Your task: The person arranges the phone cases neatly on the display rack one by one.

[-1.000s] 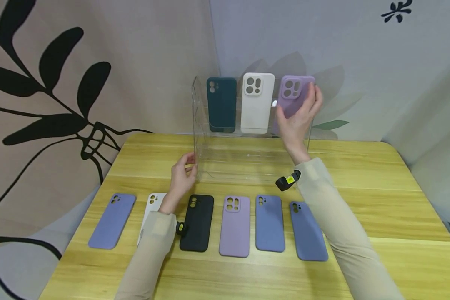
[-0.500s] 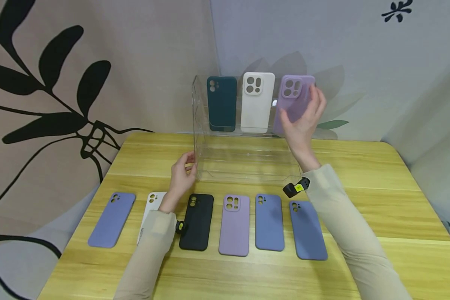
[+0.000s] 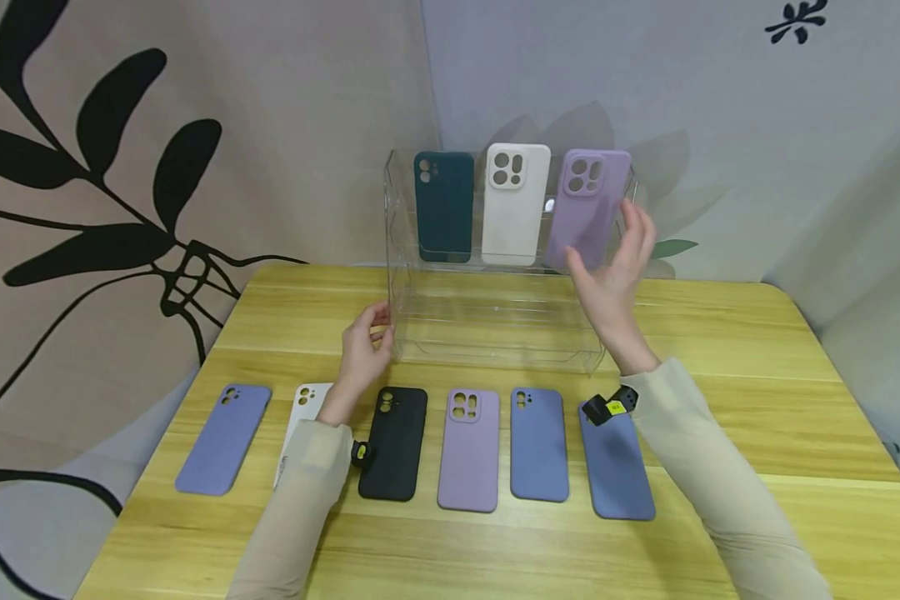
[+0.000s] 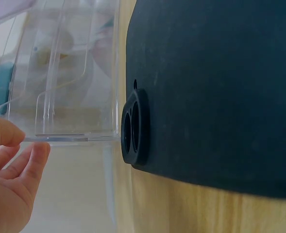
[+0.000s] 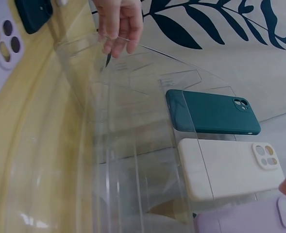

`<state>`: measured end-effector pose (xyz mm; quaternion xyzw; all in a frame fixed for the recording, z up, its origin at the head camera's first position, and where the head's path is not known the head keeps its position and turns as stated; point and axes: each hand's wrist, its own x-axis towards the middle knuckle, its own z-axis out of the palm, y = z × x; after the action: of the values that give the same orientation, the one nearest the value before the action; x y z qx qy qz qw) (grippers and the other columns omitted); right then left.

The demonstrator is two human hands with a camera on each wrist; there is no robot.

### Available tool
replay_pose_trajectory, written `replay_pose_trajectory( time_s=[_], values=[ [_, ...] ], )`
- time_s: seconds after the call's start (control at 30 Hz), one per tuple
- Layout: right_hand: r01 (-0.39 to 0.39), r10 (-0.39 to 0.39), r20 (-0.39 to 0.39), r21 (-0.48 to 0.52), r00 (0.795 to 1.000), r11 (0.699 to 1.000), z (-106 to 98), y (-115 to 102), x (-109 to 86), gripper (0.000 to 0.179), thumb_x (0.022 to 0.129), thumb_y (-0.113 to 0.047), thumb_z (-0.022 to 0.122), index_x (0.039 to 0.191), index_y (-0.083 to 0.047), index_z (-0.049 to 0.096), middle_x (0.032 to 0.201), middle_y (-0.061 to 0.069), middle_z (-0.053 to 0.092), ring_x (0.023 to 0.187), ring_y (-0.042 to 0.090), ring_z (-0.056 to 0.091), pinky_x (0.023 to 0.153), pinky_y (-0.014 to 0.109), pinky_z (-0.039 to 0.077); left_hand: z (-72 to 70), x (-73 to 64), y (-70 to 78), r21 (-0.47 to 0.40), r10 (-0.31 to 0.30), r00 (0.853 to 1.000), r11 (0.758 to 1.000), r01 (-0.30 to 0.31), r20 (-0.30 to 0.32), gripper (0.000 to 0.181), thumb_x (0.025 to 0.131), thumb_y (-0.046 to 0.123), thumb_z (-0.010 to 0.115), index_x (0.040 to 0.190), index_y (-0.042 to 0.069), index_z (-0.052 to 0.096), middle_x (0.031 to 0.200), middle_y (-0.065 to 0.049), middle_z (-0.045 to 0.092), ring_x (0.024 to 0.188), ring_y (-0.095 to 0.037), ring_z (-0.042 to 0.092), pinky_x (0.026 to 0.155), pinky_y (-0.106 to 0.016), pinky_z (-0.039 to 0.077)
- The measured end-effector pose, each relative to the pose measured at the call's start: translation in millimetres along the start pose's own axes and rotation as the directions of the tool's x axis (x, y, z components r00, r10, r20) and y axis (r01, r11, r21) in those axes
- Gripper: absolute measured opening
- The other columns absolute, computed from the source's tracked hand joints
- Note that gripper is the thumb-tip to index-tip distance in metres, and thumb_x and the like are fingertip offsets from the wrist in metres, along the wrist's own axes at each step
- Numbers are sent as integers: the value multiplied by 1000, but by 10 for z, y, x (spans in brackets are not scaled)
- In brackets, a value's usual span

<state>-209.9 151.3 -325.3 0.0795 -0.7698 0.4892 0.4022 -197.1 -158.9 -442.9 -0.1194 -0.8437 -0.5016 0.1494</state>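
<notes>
A clear tiered display stand (image 3: 495, 321) stands at the back of the table. Its upper tier bears a teal phone case (image 3: 444, 208), a white phone case (image 3: 515, 204) and a light purple phone case (image 3: 587, 204), all leaning back. My left hand (image 3: 367, 346) pinches the stand's left side panel between thumb and fingers, as the left wrist view shows, with the black phone case (image 4: 206, 97) close by. My right hand (image 3: 617, 283) is spread just in front of the purple case's lower right, thumb and fingers apart, holding nothing.
A row of phone cases lies flat in front of the stand: a lavender-blue case (image 3: 223, 439), a white case (image 3: 300, 417) partly under my left forearm, a lilac case (image 3: 468, 452), a blue case (image 3: 539, 446) and another blue case (image 3: 618, 471) under my right wrist camera. Walls stand behind.
My right hand has let go of the purple case and drawn back down and to the right. The case stays leaning on the upper tier. My left hand has not moved.
</notes>
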Motion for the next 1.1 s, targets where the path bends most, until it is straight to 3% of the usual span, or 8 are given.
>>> replay_pose_trajectory(
  time_s=[0.1, 0.37, 0.77, 1.1],
  values=[
    [-1, 1, 24, 15, 1000, 1000, -62, -83, -61, 67, 73, 15, 66, 131, 16, 32, 135, 30, 28, 129, 34, 26, 112, 30, 18, 1, -1, 1, 2, 1, 1000, 1000, -1, 0, 33, 88, -9, 53, 121, -10, 52, 108, -25, 58, 101, -34, 58, 80, -40, 56],
    [21, -19, 75, -26, 997, 999, -199, 270, -244, 74, 74, 4, 72, 137, 6, 33, 137, 20, 32, 129, 25, 29, 111, 32, 21, 4, 2, 10, -1, -7, 1000, 1000, 7, -1, 34, 87, -10, 52, 122, -11, 51, 109, -25, 58, 101, -34, 58, 80, -41, 56],
    [67, -61, 144, -40, 988, 997, -394, 322, -517, 72, 75, 2, 71, 136, 7, 34, 134, 22, 34, 126, 30, 31, 108, 42, 26, 2, -8, 15, 7, -17, 1000, 1000, 17, -4, 34, 87, -9, 53, 121, -11, 51, 109, -25, 58, 101, -35, 58, 81, -41, 55],
    [88, -75, 193, -62, 978, 994, -559, 370, -776, 72, 72, 5, 71, 134, 10, 35, 129, 29, 36, 121, 36, 33, 104, 44, 29, 10, -5, 25, 19, 20, 1000, 1000, -20, -20, 35, 85, -12, 53, 120, -13, 51, 107, -27, 58, 99, -37, 59, 78, -44, 56]
  ],
)
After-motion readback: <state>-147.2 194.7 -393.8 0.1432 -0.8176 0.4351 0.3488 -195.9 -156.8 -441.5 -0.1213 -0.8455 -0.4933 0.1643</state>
